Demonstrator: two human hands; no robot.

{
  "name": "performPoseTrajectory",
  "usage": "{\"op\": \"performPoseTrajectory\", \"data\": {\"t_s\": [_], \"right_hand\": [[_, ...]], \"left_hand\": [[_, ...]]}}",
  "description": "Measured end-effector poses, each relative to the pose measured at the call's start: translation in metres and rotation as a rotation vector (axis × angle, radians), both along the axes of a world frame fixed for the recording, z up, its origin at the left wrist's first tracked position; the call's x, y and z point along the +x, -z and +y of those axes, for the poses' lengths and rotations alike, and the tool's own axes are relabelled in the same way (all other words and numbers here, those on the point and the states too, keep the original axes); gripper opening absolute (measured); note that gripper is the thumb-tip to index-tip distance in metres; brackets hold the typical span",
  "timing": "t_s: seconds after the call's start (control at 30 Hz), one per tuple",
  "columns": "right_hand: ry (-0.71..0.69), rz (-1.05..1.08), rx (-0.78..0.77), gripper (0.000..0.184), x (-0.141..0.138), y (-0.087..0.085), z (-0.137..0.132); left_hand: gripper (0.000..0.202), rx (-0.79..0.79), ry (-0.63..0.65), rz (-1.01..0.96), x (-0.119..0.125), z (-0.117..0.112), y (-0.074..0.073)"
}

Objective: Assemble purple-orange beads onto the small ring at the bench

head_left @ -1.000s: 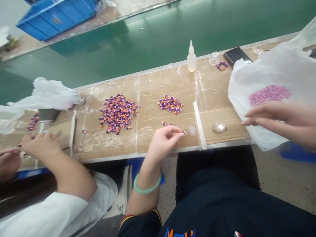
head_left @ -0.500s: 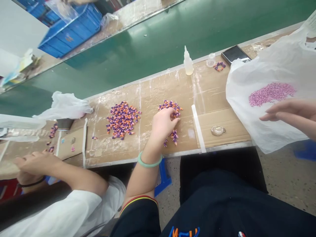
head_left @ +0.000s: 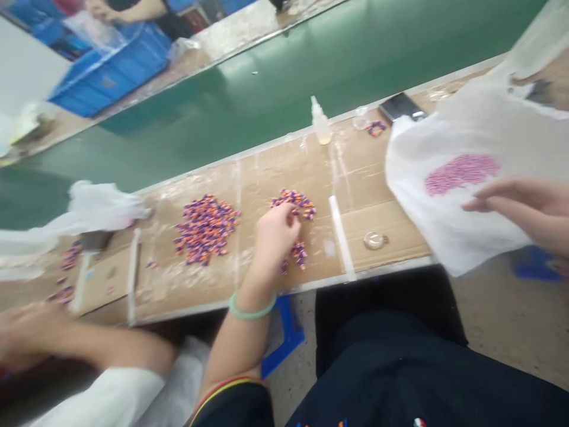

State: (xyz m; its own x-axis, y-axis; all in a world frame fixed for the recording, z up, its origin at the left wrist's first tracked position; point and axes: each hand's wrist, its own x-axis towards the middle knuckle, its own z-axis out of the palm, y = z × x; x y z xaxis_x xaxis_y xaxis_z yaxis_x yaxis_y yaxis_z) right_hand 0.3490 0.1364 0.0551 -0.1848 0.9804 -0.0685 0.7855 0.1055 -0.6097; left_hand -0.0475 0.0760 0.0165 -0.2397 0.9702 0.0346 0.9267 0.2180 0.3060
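Note:
My left hand [head_left: 276, 232], with a pale green bangle on the wrist, bends over a small pile of purple-and-orange pieces [head_left: 306, 204]. Its thumb and fingers are curled into a pinch at the pile; whatever lies between them is hidden. A few more such pieces [head_left: 299, 254] lie just below the fingers. On the right, my right hand [head_left: 528, 207] hovers above a white plastic bag [head_left: 413, 172], its fingers stretched out and slightly bent, somewhat blurred. Just beyond its fingertips, small pink beads [head_left: 464, 172] are spread on the bag.
A larger pile of purple-and-orange pieces [head_left: 207, 228] lies to the left. A dropper bottle [head_left: 320, 121], a ring of pieces [head_left: 376, 128] and a phone [head_left: 401, 108] stand along the back edge. A clear oval item [head_left: 374, 239] rests on cardboard. A co-worker's arm [head_left: 89, 341] is at left.
The whole view has shifted, so the table things sit further left. My right hand's fingers are a little more bent. My left hand stays at the small pile.

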Motion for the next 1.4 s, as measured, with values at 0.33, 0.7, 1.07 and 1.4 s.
{"op": "performPoseTrajectory", "data": {"t_s": [0.33,0.7,1.07,1.4], "right_hand": [[-0.101,0.000,0.174,0.012,0.015,0.038,0.039],[-0.016,-0.094,0.148,0.009,0.002,0.054,0.052],[0.113,0.168,0.193,0.010,-0.003,0.044,0.034],[0.224,1.028,-0.120,0.027,-0.017,0.031,0.023]], "left_hand": [[0.008,0.070,-0.305,-0.686,0.008,-0.006,-0.024],[0.020,-0.059,-0.101,-1.159,0.036,-0.049,-0.002],[0.018,0.102,-0.115,-1.417,0.060,-0.055,0.004],[0.024,0.124,-0.111,-1.494,0.065,-0.059,0.014]]}}
